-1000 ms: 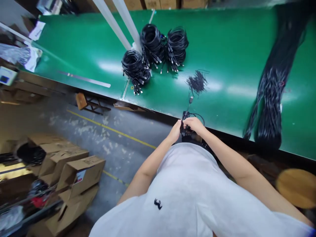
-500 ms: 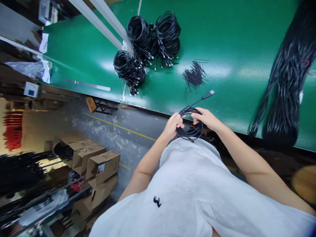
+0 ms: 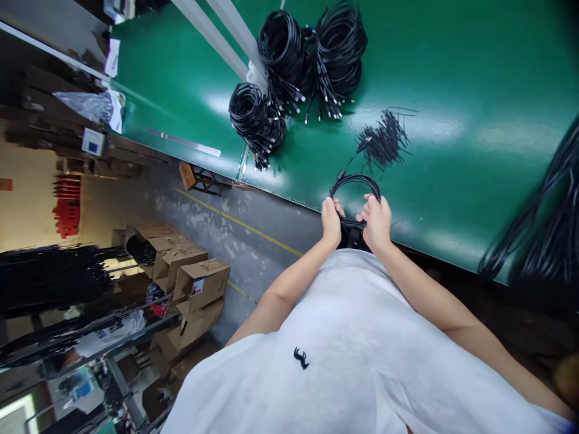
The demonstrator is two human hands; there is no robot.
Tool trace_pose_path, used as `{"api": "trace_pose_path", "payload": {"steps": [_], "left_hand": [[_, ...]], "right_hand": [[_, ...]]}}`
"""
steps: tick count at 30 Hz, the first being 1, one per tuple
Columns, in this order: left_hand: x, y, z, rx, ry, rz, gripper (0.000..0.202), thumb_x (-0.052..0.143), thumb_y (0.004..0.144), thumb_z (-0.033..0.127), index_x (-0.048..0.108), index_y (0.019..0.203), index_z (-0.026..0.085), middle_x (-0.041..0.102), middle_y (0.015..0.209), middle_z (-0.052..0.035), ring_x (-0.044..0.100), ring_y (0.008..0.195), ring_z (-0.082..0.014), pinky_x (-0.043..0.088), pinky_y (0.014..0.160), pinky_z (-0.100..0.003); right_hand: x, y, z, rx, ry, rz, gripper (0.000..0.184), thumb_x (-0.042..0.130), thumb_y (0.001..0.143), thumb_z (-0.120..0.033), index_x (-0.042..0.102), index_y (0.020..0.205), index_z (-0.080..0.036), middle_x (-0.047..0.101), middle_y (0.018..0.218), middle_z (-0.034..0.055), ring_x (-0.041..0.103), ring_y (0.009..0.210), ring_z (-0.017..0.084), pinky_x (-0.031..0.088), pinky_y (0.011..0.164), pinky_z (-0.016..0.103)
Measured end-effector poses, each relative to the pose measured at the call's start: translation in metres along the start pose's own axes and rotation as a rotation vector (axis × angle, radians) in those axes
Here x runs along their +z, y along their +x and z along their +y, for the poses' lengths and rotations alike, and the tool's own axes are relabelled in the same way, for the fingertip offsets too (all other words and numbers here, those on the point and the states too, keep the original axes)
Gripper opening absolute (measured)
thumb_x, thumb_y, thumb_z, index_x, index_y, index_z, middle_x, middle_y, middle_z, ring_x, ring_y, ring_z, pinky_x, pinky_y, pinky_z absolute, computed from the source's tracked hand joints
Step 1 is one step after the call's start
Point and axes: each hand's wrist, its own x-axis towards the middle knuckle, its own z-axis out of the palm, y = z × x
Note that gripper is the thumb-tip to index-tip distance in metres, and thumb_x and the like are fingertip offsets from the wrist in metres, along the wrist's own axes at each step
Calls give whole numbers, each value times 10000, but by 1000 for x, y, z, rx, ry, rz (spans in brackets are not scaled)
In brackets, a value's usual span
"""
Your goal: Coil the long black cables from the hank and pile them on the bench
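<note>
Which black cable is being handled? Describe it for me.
Start at the long green table. At its near edge, left hand and right hand grip one thin black cable loop. Unlike the thick bundled cable coils behind and the short black ties, it is one open ring.

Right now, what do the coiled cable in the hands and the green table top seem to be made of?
Coiled cable: black, matte, probably plastic or rubber sheathing; it bends into a loop between left hand and right hand. Green table top: smooth, semi-gloss, likely a plastic or rubber sheet; it shows soft glare.
</note>
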Motion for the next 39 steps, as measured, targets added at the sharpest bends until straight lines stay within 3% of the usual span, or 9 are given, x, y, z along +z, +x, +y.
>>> {"api": "trace_pose_path", "payload": {"steps": [5,10,15,19,24,27,32,37,39], "left_hand": [[-6,15,16,-241,-70,-343,255,511,978,400,533,881,165,445,644,55,542,633,-84,435,704,-223],[21,69,51,-233,-223,-373,234,480,997,347,510,848,169,356,626,69,439,560,-67,434,681,-226],[111,165,124,-82,-308,-465,254,420,1024,318,505,837,168,337,640,63,450,574,-51,447,719,-209],[176,272,164,18,-294,-427,298,358,1046,323,572,987,123,476,718,35,587,735,-63,476,890,-258],[185,361,159,-29,-87,-323,332,338,1048,280,586,1057,59,658,938,-80,654,1006,-137,460,986,-322],[174,372,152,64,175,-284,341,380,1033,303,586,1091,39,673,1051,-157,660,1045,-179,467,983,-345],[169,367,149,584,806,-29,498,632,905,206,464,1365,119,421,1485,-222,387,1420,-284,308,1149,-428],[160,349,160,756,1158,-194,311,394,989,132,568,1220,17,378,1498,-237,346,1442,-258,196,1215,-423],[151,338,165,768,1130,-218,408,338,1001,118,404,1373,-34,286,1541,-263,161,1512,-283,100,1233,-506]], "right_hand": [[5,32,-10,0,-99,42,394,623,815,-573,466,846,-213,251,543,-125,236,415,45,285,376,166],[24,72,-33,-95,-106,-56,494,644,797,-623,511,1045,-217,533,737,-66,543,608,64,517,628,208],[27,116,-73,-159,-80,22,572,636,799,-657,542,1188,-248,652,976,2,655,822,99,550,810,260],[-1,120,-62,-29,-199,201,548,769,673,-608,668,1027,-202,669,902,17,624,747,90,540,727,209],[-43,79,9,307,-200,386,568,845,484,-537,705,901,-179,676,804,25,610,701,105,536,651,195],[-56,49,51,445,-144,452,558,846,435,-479,711,883,-175,683,802,28,613,704,107,538,644,182],[-58,19,90,497,-125,477,508,796,474,-491,700,860,-175,688,812,55,627,705,134,556,658,231],[-64,-1,100,374,-459,366,388,590,744,-512,693,901,-173,706,860,81,657,733,169,558,728,308],[-90,-15,101,416,-539,432,245,623,747,-407,694,815,-182,695,776,54,644,707,168,540,738,303]]}}
